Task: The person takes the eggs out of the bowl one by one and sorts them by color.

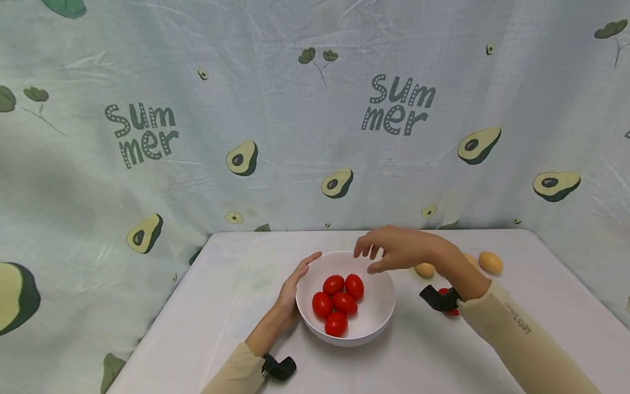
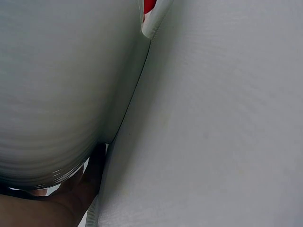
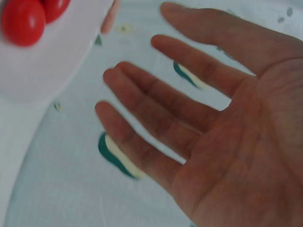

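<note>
A white bowl (image 1: 315,327) stands on the white table, with several glossy red egg-shaped things (image 1: 345,303) lying in it. My left hand (image 1: 290,290) rests along the bowl's outer left wall, its fingers stretched forward near the rim. In the left wrist view, the left hand (image 2: 71,201) touches the bowl's curved side (image 2: 61,94). Above the bowl's right rim, my right hand (image 1: 401,247) hovers with bent, relaxed fingers. In the right wrist view, the right hand's palm (image 3: 222,156) holds nothing and its fingers are spread.
Orange-yellow egg-shaped things (image 1: 490,263) lie at the table's back right, partly behind the right forearm. Another red thing (image 1: 450,313) shows beneath the right wrist's black camera strap (image 1: 439,299). A printed avocado curtain (image 1: 285,109) hangs behind the table (image 1: 236,284).
</note>
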Demonstrator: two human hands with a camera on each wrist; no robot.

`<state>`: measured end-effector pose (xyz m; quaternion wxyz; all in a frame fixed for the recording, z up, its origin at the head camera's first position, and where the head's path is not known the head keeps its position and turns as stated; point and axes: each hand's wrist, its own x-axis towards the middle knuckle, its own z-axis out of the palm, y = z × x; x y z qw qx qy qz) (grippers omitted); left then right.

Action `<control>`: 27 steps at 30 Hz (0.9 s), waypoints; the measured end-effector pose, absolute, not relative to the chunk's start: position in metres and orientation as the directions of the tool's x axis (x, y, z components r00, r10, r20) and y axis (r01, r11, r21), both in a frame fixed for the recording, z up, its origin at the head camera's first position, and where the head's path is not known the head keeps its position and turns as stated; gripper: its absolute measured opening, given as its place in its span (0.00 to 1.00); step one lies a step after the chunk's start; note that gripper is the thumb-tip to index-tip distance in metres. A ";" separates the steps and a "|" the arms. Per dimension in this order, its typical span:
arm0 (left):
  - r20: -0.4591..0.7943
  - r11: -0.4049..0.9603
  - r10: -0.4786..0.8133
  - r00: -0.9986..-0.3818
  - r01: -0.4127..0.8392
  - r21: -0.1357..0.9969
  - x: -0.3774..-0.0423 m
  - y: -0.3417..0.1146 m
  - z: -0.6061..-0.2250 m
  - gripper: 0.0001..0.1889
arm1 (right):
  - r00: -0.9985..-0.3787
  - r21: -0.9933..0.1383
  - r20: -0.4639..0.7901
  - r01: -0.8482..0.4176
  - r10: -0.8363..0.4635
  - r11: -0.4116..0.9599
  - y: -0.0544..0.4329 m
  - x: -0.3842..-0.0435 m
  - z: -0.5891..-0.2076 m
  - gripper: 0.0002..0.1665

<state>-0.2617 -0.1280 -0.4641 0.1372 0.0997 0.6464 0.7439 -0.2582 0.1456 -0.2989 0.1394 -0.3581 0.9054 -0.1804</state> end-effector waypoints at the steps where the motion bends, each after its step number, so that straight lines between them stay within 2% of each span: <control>1: -0.030 -0.128 0.330 -0.943 -0.076 0.989 -0.262 -0.128 -0.464 0.28 | -0.686 -0.440 -0.140 -0.603 -0.714 0.666 0.137 -0.260 -0.299 0.19; 6: -0.036 -0.125 0.326 -0.945 -0.081 0.989 -0.262 -0.128 -0.463 0.28 | -0.616 -0.485 -0.206 -0.611 -0.760 0.626 0.098 -0.270 -0.311 0.18; 16: -0.038 -0.154 0.328 -0.944 -0.093 0.984 -0.264 -0.126 -0.462 0.27 | -0.590 -0.501 -0.401 -0.499 -0.701 0.707 0.049 -0.284 -0.338 0.20; 21: -0.038 -0.129 0.327 -0.944 -0.084 0.988 -0.264 -0.125 -0.462 0.27 | -0.592 -0.452 -0.447 -0.498 -0.671 0.740 0.038 -0.284 -0.345 0.20; 27: -0.021 -0.158 0.343 -0.939 -0.080 0.984 -0.265 -0.126 -0.463 0.28 | -0.586 -0.348 -0.464 -0.569 -0.664 0.745 0.028 -0.285 -0.353 0.22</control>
